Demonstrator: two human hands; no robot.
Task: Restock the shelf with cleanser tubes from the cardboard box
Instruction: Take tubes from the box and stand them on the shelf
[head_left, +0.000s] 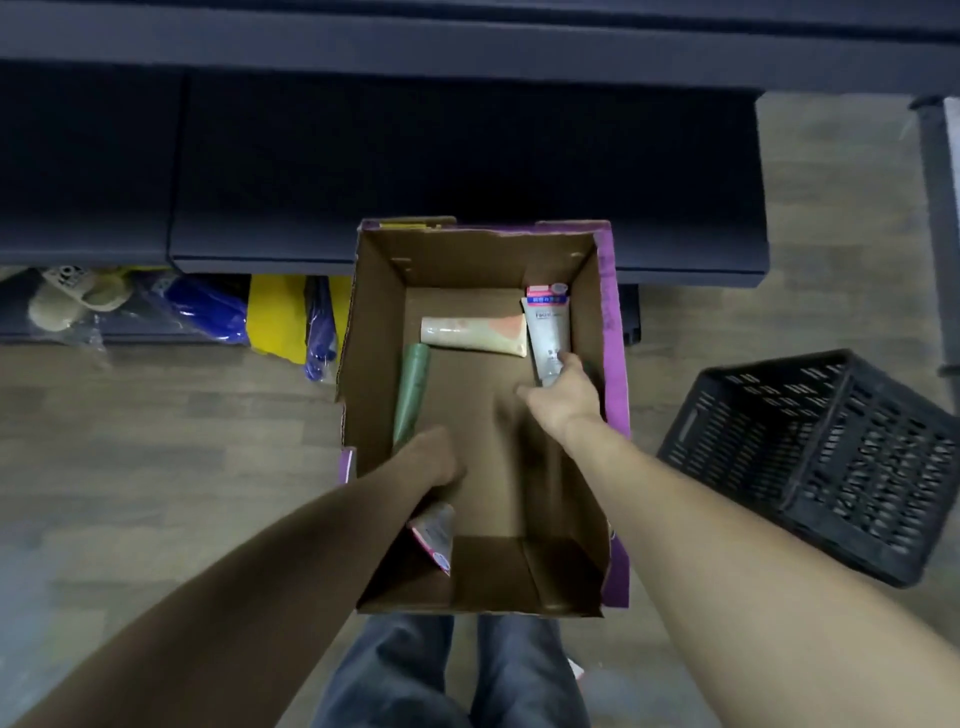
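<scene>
An open cardboard box (610, 322) with purple outer sides stands on the floor below me. Inside lie a cream tube with an orange patch (472, 335), a green tube (411, 392) along the left wall, and a white tube with a pink end (545, 327) by the right wall. My right hand (566, 392) grips the lower end of the white tube. My left hand (434, 465) sits at the green tube's near end, and a white-and-pink tube (435, 535) sticks out beneath it, seemingly held in that hand. The dark shelf (363, 156) runs across the top.
A black slatted plastic crate (815, 457) stands on the wooden floor at the right. Under the shelf at the left lie bagged items: blue and yellow packs (270, 317) and a beige slipper (72, 301). My legs in jeans are just below the box.
</scene>
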